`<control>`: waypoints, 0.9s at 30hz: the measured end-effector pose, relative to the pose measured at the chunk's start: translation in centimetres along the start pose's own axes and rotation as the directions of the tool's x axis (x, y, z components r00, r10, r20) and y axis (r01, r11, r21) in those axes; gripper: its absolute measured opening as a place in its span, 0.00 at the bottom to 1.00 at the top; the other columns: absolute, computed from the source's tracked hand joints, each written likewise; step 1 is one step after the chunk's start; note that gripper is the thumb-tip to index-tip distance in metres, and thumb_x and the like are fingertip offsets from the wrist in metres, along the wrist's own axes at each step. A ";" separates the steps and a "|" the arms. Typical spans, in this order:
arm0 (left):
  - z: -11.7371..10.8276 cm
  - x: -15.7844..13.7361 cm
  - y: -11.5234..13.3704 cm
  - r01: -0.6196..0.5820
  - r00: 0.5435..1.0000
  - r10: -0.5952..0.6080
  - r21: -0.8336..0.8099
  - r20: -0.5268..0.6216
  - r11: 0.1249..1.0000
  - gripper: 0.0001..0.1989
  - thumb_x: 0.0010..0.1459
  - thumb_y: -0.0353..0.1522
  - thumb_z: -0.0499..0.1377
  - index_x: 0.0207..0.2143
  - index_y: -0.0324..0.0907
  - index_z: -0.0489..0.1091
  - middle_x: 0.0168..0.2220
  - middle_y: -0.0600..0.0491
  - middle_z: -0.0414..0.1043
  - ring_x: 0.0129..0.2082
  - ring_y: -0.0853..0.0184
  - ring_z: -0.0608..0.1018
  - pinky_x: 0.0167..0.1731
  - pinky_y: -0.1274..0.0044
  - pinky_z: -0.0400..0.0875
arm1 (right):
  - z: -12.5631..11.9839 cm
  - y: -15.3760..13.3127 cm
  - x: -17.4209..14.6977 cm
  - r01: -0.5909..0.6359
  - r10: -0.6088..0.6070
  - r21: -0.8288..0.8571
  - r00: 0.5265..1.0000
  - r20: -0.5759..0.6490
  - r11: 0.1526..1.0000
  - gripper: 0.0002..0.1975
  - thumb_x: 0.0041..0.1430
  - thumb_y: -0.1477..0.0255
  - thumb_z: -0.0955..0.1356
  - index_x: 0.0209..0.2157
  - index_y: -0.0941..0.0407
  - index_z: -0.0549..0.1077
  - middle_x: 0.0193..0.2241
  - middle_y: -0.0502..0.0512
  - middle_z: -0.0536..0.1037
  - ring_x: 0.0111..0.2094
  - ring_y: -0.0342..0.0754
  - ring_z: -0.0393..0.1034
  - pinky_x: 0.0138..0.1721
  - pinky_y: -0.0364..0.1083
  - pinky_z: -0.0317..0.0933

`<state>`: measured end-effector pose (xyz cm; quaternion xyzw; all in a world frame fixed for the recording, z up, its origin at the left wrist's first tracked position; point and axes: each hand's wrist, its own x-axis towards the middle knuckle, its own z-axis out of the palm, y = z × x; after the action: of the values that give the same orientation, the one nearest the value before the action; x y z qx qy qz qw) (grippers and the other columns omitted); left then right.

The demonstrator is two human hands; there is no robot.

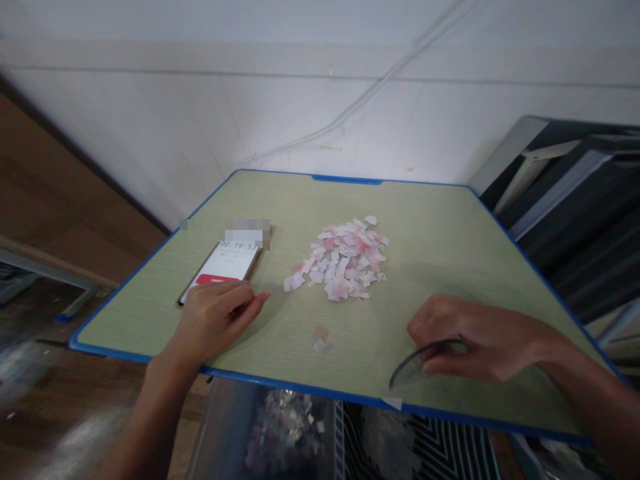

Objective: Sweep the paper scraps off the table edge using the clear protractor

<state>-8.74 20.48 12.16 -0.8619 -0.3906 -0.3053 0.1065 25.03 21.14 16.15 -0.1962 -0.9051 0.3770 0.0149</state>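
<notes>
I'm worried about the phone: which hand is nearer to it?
Left. The left hand is at the near end of the phone; the right hand is well to its right.

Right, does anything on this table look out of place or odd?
Yes. A white scrap sits at the near edge of the table, and a couple of pale scraps lie between that edge and the main heap. They look like strays because most scraps on the table are gathered in the heap.
</notes>
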 end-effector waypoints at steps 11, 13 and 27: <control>0.0 0.1 0.0 0.014 1.000 -0.014 -0.012 -0.012 1.000 0.20 0.60 0.31 0.53 0.15 0.41 0.59 0.13 0.61 0.54 0.13 0.77 0.60 0.14 0.81 0.51 | -1.4 0.6 -0.2 -0.257 0.221 -0.013 0.856 -0.467 0.966 0.19 0.58 0.66 0.63 0.16 0.56 0.59 0.14 0.45 0.57 0.17 0.39 0.53 0.20 0.41 0.46; 0.0 0.1 0.0 0.016 1.000 -0.017 -0.021 -0.009 1.000 0.19 0.60 0.31 0.53 0.15 0.41 0.59 0.13 0.61 0.55 0.13 0.77 0.60 0.14 0.81 0.52 | -1.7 1.4 -0.2 -0.384 0.333 0.009 0.790 -0.515 0.923 0.19 0.57 0.62 0.63 0.15 0.56 0.60 0.13 0.46 0.58 0.17 0.40 0.53 0.19 0.42 0.47; 0.1 -0.1 0.0 -0.004 1.000 0.004 -0.003 -0.003 1.000 0.19 0.60 0.31 0.53 0.15 0.41 0.59 0.14 0.60 0.54 0.13 0.76 0.60 0.15 0.80 0.51 | -0.9 2.0 0.8 -0.428 0.411 0.043 0.829 -0.380 0.903 0.19 0.56 0.62 0.62 0.16 0.56 0.60 0.14 0.46 0.59 0.18 0.40 0.54 0.21 0.42 0.48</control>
<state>-8.75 20.45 12.07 -0.8623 -0.3885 -0.3069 0.1065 25.15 23.25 15.34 -0.4594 -0.8276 0.3058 0.1025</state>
